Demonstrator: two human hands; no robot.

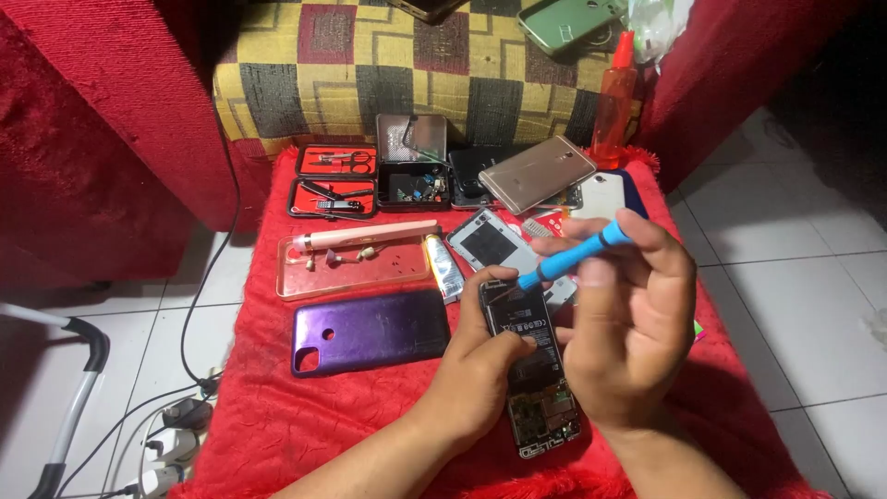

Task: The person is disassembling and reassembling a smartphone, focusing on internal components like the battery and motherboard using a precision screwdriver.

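Both hands cover much of the opened phone (pixel 534 370) — the blue screwdriver (pixel 575 258) tip too small to tell; green case (pixel 565 20) cropped at top.

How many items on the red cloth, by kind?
Opened phone: 1
Loose back covers, purple, gold, clear: 3
Blue screwdriver, in the right hand: 1
Red tool cases: 2
Glue tube: 1
Orange spray bottle: 1
Total: 9; the pile behind is too cluttered to count.

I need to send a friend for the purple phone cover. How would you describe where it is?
Look at the red cloth on the floor. The purple cover lies on its left half, below the clear pink case and left of the left hand. It is the only purple thing there.
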